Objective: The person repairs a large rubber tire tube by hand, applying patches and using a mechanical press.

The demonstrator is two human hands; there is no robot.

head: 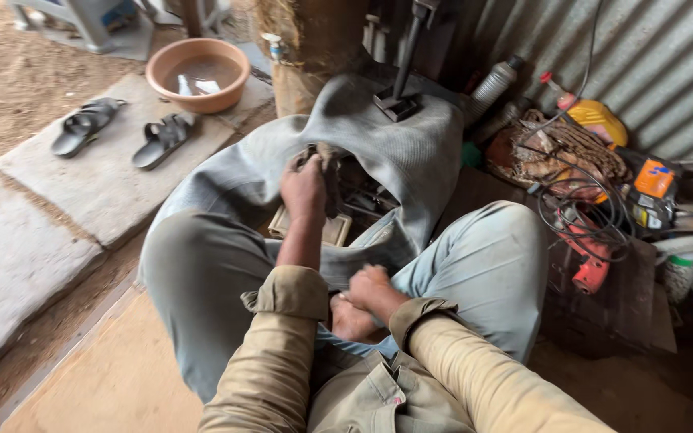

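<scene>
I'd keep my left hand [305, 188] clamped on the rag [326, 164], scrubbing the tube [411, 152] firmly, right hand [369, 290] fisted, pinning its lower fold.

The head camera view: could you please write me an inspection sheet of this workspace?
Surface: bare dirt floor, with concrete slabs to the left.
Job's things: grey rubber inner tube draped ahead of the seated person's knees; a dark rag lies against it.
Clutter: orange basin, pair of black sandals, grey bottle, yellow container, red tool.
Grippers: left hand grips the rag on the tube; right hand is closed low by the lap, contents hidden.
Cables: black cables coiled at the right.
Surroundings: corrugated metal wall, wooden post.
</scene>
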